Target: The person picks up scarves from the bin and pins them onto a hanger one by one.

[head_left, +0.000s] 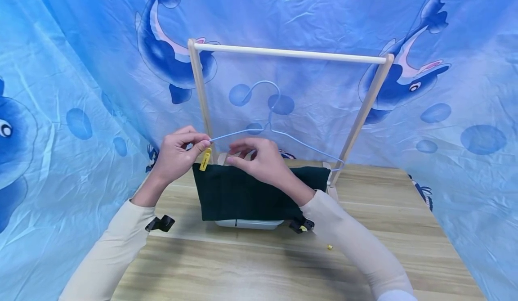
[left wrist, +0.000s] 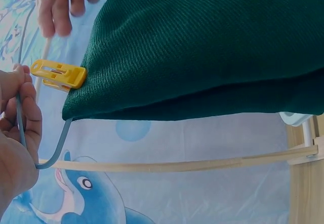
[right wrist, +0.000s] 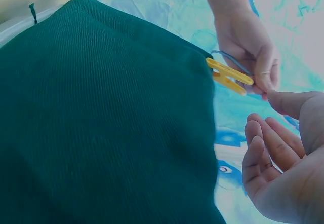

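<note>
In the head view my left hand point(head_left: 176, 154) pinches the left end of a light-blue wire hanger point(head_left: 238, 132), whose hook points up. Dark green ribbed cloth point(head_left: 243, 193) hangs folded over the hanger's lower bar. A yellow clothespin point(head_left: 205, 159) clips the cloth at its left corner, just below my left fingers; the left wrist view shows this clothespin point(left wrist: 63, 74) close up. My right hand point(head_left: 261, 157) hovers in front of the cloth's top edge with nothing in it. Its thumb and loosely bent fingers point(right wrist: 276, 140) stand apart in the right wrist view.
Behind the hanger stands a wooden rack with a white top rail point(head_left: 291, 53). Part of a whitish container point(head_left: 251, 224) shows under the cloth. One small yellow piece point(head_left: 329, 247) lies on the wooden table point(head_left: 226, 265). Blue dolphin-print curtains point(head_left: 323, 8) surround the table.
</note>
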{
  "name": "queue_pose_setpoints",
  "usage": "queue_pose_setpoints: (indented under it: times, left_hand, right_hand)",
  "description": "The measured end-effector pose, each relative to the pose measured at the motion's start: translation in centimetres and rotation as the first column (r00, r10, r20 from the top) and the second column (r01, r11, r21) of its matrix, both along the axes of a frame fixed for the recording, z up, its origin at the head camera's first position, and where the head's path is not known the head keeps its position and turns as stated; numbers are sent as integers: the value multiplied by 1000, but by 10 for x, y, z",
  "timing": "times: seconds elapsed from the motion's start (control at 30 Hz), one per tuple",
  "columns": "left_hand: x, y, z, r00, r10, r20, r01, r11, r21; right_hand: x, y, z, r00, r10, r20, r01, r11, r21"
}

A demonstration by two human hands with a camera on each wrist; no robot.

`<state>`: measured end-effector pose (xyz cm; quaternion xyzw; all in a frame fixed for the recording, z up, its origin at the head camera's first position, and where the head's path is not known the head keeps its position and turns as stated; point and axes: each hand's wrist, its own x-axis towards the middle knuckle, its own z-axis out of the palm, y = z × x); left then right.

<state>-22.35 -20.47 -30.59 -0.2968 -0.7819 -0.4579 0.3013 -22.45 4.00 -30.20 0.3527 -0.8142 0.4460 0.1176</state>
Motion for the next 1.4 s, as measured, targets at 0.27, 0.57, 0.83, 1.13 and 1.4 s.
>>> queue_pose_setpoints:
  times: [0.27,0.57,0.83,1.13,1.4]
  left_hand:
    - [0,2,1,1000,5,3,-5,1000,1]
    - [1,2,1,1000,-12,-5,12,1000,10]
    - [1,2,-1,1000,7,-15,-7,1000,11]
    - [1,1,-3,1000,0,-24,1,1000,19]
    - [2,-1,-4,999,-4,-36,5,1000,28]
  right_hand:
    - [20,43,4,997,-28,-68,25,998,-50]
    - [30,98,-9,988,-6,-154,-16,990,-143]
    - [38,146,-33,991,-54,-126,28,980,-196]
    - [54,195,-75,995,-96,-40,88,984,-153]
    - [67,230,-112,993,-119,-10,119,992,-50]
